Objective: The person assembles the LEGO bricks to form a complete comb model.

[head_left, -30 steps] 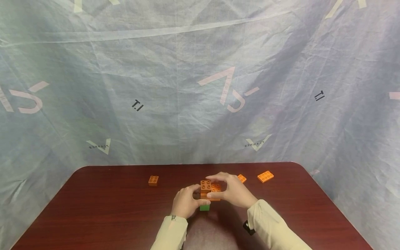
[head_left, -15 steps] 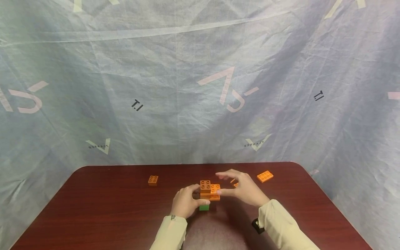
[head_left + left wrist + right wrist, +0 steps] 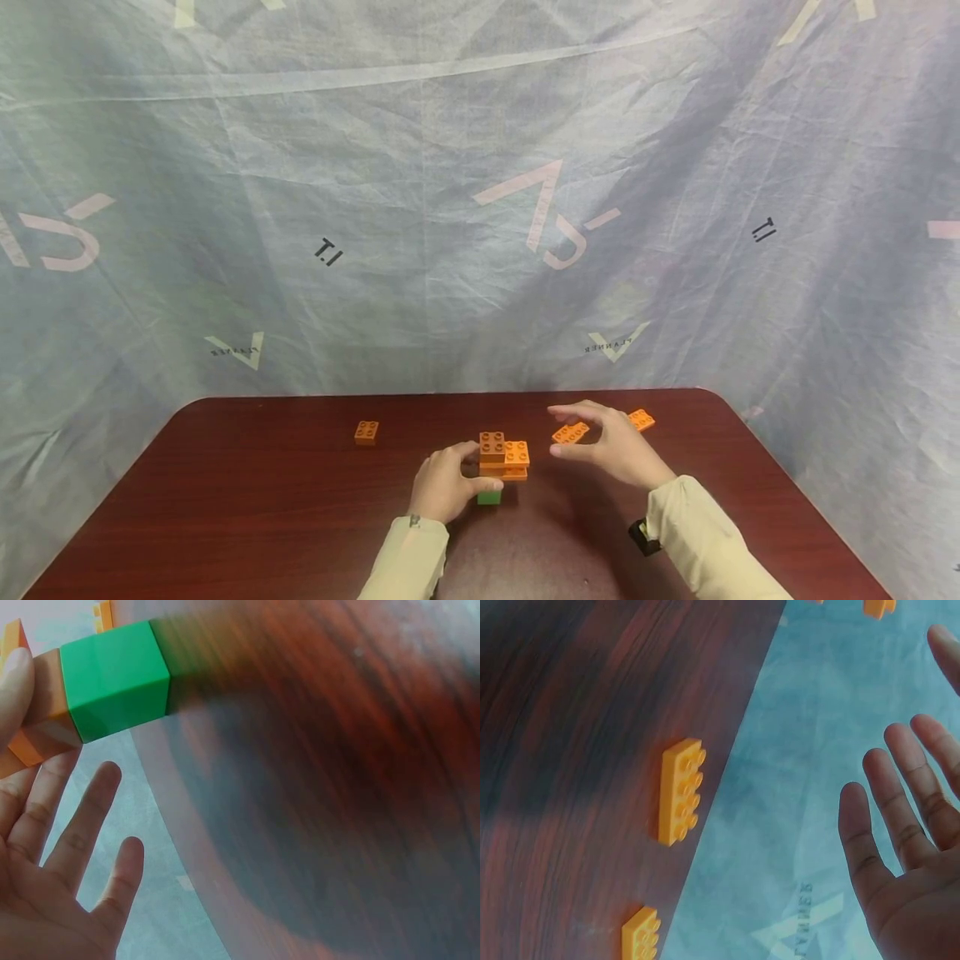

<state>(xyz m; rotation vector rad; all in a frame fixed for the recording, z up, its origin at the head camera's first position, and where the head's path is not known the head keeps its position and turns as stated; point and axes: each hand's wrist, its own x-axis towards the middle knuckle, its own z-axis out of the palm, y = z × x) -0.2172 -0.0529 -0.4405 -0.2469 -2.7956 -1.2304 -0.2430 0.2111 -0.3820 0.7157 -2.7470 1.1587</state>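
A small stack of toy building bricks stands mid-table, with a green brick (image 3: 116, 681) at the bottom, orange bricks (image 3: 517, 454) jutting right above it, and a darker orange brick (image 3: 492, 447) on top. My left hand (image 3: 442, 483) holds the stack from the left, between thumb and fingers; in the left wrist view its other fingers are spread. My right hand (image 3: 618, 448) is held apart from the stack, thumb and fingers spread, with nothing between them. Just beyond its fingers, a flat orange eight-stud brick (image 3: 570, 432) lies on the table, seen whole in the right wrist view.
Partly behind the right hand lies another flat orange brick (image 3: 642, 419). A darker orange four-stud brick (image 3: 367, 432) rests at the back left of the dark red wooden table (image 3: 262, 500). A grey printed cloth (image 3: 420, 250) hangs behind the table's far edge.
My right hand has let go of the stack and moved right, toward the loose flat orange brick, with its fingers spread. My left hand stays on the stack.
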